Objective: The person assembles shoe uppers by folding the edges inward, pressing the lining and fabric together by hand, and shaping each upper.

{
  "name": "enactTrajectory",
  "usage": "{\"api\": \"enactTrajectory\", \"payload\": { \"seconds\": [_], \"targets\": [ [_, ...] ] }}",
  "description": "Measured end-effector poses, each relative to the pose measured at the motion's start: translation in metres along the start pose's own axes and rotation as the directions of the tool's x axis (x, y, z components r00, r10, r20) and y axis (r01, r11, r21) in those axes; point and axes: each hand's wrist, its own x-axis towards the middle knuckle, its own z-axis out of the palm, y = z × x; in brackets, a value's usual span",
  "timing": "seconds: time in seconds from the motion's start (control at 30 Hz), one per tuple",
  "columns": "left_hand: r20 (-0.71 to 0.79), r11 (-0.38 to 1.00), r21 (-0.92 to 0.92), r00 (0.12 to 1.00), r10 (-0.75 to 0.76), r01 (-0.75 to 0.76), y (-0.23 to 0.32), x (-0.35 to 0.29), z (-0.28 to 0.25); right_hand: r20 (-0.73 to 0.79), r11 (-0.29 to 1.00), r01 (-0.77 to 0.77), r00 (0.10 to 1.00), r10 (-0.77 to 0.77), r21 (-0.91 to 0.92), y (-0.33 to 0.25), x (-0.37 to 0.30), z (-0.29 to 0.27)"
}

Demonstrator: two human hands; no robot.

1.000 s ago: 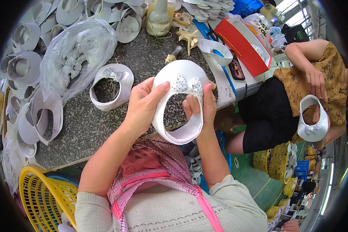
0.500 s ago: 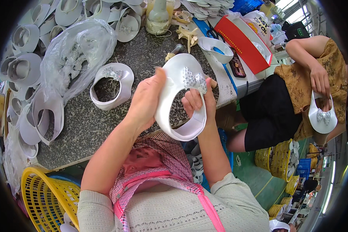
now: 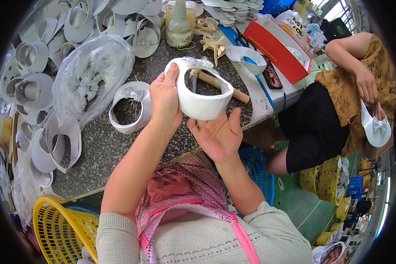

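A white shoe upper [image 3: 204, 106] with a silver beaded bow [image 3: 196, 63] is tilted above the stone-topped bench. My left hand [image 3: 163, 97] grips it along its left side, thumb on top. Close under the curved heel end, my right hand [image 3: 220, 137] is open with its palm up and fingers apart. Whether its fingertips touch the upper I cannot tell. Behind the upper lies a wooden handle [image 3: 239, 95], partly seen through the foot opening. Another white upper with a silver bow [image 3: 141, 105] sits on the bench beside my left wrist.
A clear plastic bag [image 3: 92, 70] of silver bows and many white uppers [image 3: 33, 90] crowd the left. A glue pot [image 3: 180, 26], scissors [image 3: 244, 39], phone [image 3: 272, 75] and red box [image 3: 277, 50] stand farther back. Yellow basket [image 3: 61, 229] below; a co-worker [image 3: 352, 97] at right holds an upper.
The upper has tipped so its heel end faces me and its bow points away. My right hand has let go of it and opened below. The co-worker's upper has shifted slightly.
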Motion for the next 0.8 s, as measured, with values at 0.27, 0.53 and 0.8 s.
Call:
{"api": "enactTrajectory", "payload": {
  "seconds": [0.27,0.53,0.8],
  "targets": [
    [-0.138,0.996,-0.061,0.988,-0.075,0.067,0.001,0.028,0.026,-0.049,0.995,-0.003,0.999,0.008,0.096,0.001,-0.012,0.027],
    [0.089,0.983,-0.060,0.982,-0.167,0.172,-0.016,0.049,0.000,-0.136,0.893,0.184,0.956,-0.260,-0.410,-0.006,-0.003,0.022],
    [0.097,0.838,0.465,0.957,0.274,-0.287,-0.018,0.032,-0.008,0.077,0.501,0.359,0.864,-0.498,-0.787,-0.018,0.005,0.037]
  ]
}}
